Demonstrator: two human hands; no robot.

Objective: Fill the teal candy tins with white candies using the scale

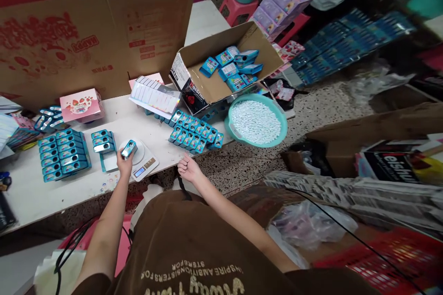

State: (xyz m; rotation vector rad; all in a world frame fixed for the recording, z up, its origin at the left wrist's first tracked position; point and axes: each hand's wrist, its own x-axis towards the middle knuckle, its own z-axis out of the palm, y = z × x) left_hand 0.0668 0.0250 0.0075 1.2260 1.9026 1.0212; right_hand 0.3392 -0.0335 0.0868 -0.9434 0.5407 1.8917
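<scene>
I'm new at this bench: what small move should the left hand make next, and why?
Probably release the small blue box from the left hand, leaving it on the digital scale. The hand is gripping the box over the white platform, so any reading on the display would likely include the hand's pressure.

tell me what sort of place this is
Probably a small packing workshop or stockroom: a digital scale sits on a table among rows of small blue boxes, with a cardboard carton holding more and a teal basin of white pellets nearby.
</scene>
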